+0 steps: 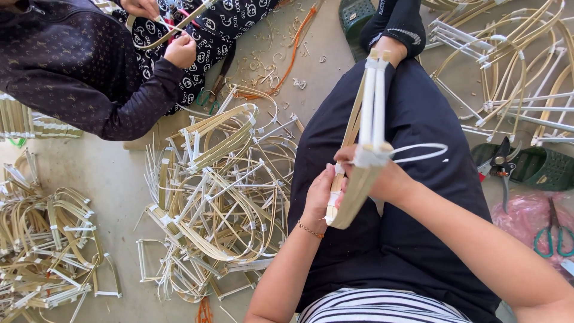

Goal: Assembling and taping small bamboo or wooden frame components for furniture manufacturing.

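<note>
Bare concrete floor (113,173) fills the frame, strewn with bent cane pieces. At centre, the person seated in black trousers holds a bundle of pale cane strips (366,128) that runs up along the lap toward the foot at the top. The left hand (320,194) is closed around the bundle's lower end, while the right hand (373,173) is clamped on the white binding (372,157) at mid-length, from which a thin white loop (421,152) sticks out to the right. To bind well, it seems wise to keep the strips flush at the lower end, hold the wrap tight with the thumb and draw the loop snug without twisting the strips. Room is tight on both sides: a heap of bound cane frames (221,191) lies just left of the thigh, more frames (508,66) crowd the upper right, and pruning shears (501,164) and green-handled scissors (553,233) lie near the right arm. At upper left, a co-worker's hands (179,51) work on another strip, well apart from the bundle.
</note>
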